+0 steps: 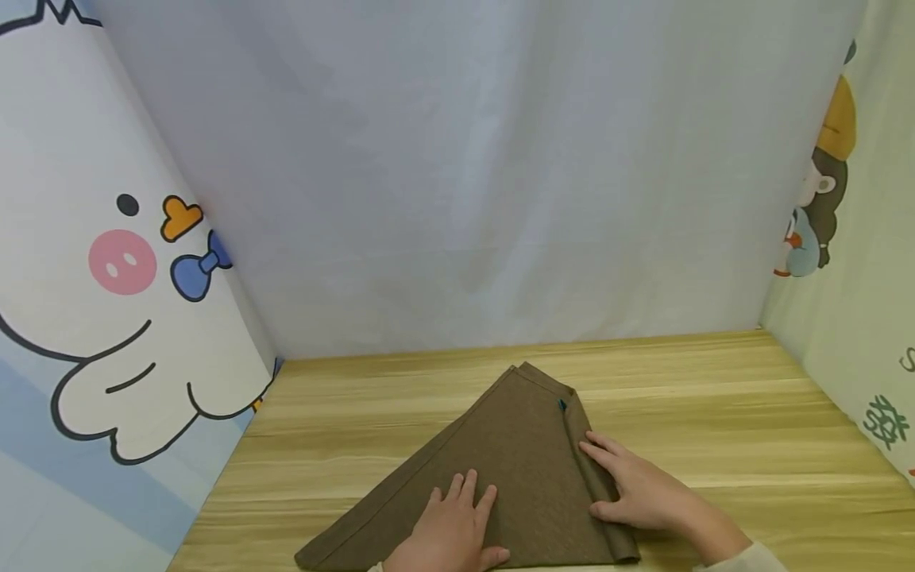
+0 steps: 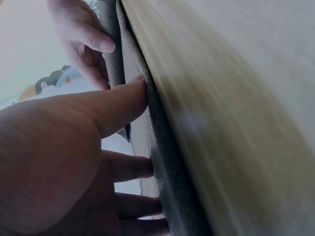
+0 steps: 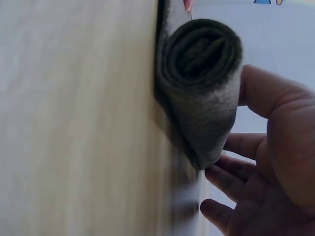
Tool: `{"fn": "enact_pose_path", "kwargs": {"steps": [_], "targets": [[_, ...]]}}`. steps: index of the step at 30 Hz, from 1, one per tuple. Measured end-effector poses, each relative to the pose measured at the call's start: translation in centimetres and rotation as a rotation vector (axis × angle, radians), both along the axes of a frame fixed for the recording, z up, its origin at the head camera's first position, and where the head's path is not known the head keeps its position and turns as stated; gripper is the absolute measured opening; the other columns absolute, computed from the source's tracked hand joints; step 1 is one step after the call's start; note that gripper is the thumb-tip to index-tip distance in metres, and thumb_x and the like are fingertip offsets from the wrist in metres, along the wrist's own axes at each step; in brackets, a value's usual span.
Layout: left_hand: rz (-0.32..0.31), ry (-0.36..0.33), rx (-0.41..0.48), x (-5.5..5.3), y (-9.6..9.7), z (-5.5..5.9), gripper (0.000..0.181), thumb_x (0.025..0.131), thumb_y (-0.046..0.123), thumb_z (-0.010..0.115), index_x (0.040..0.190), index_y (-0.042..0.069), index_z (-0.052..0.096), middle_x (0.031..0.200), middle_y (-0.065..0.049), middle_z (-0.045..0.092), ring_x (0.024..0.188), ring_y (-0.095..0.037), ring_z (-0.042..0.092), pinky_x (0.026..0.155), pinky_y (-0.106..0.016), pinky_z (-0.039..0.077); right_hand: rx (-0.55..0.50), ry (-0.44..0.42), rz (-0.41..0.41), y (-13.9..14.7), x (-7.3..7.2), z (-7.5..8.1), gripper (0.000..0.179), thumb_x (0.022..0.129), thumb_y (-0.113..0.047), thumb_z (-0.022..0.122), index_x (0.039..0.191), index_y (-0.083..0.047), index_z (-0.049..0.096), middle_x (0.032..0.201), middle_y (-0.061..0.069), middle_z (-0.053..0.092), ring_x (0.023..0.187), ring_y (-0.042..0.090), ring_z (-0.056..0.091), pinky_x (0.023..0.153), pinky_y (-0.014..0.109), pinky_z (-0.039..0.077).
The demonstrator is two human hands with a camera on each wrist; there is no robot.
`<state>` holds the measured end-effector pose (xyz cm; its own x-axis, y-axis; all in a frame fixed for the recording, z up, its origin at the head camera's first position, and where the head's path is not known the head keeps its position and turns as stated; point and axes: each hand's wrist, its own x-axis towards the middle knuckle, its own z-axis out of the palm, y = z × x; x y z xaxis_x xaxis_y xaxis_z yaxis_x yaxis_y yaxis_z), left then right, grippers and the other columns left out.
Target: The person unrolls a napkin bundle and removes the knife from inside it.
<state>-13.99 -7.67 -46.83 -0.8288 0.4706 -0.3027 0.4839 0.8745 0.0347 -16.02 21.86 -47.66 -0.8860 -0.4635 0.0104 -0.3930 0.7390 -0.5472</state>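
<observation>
A brown cloth, folded into a broad triangular shape, lies on the table with its right side rolled up. My left hand rests on the flat part with its fingers spread; the left wrist view shows the thumb and fingertips touching the fabric. On the rolled edge, my right hand lays its fingertips and thumb, apart from each other along the roll. The right wrist view shows the spiral end of the roll, with the thumb against its side and the other fingers extended near its lower part.
The wood-grain table extends around the cloth. A pale curtain stands behind, with printed cartoon panels at the left and right. A small blue-green spot shows near the upper end of the roll.
</observation>
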Motion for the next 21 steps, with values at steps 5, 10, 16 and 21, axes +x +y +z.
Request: {"fn": "enact_pose_path", "kwargs": {"steps": [5, 10, 16, 21], "targets": [[0.003, 0.000, 0.005, 0.0, -0.1, -0.1, 0.082, 0.084, 0.070, 0.052, 0.148, 0.020, 0.041, 0.151, -0.016, 0.035, 0.136, -0.034, 0.037, 0.099, -0.054, 0.041, 0.020, 0.061, 0.001, 0.4, 0.0, -0.2, 0.083, 0.077, -0.032, 0.077, 0.144, 0.001, 0.040, 0.149, 0.020, 0.034, 0.130, 0.040, 0.042, 0.097, 0.056, 0.041], [0.010, -0.014, 0.009, -0.1, -0.2, -0.1, 0.081, 0.084, 0.069, 0.053, 0.148, 0.021, 0.041, 0.152, -0.015, 0.034, 0.137, -0.034, 0.036, 0.099, -0.055, 0.040, -0.002, 0.046, -0.008, 0.9, -0.1, -0.2, 0.083, 0.078, -0.030, 0.076, 0.145, 0.001, 0.039, 0.148, 0.020, 0.036, 0.129, 0.040, 0.042, 0.099, 0.057, 0.039], [0.010, -0.016, 0.006, 0.1, -0.3, 0.0, 0.081, 0.084, 0.069, 0.052, 0.148, 0.020, 0.041, 0.152, -0.016, 0.034, 0.137, -0.034, 0.035, 0.100, -0.055, 0.040, -0.019, 0.007, -0.012, 1.4, 0.1, 0.0, 0.082, 0.079, -0.026, 0.074, 0.146, 0.001, 0.036, 0.148, 0.020, 0.037, 0.132, 0.039, 0.039, 0.101, 0.057, 0.036], [0.004, -0.003, -0.002, 0.1, -0.6, 0.1, 0.082, 0.084, 0.069, 0.052, 0.148, 0.020, 0.041, 0.152, -0.016, 0.033, 0.137, -0.034, 0.036, 0.099, -0.055, 0.040, -0.005, 0.037, -0.026, 1.9, 0.2, 0.1, 0.079, 0.079, -0.024, 0.072, 0.146, 0.001, 0.038, 0.146, 0.018, 0.041, 0.131, 0.036, 0.041, 0.101, 0.056, 0.037]]}}
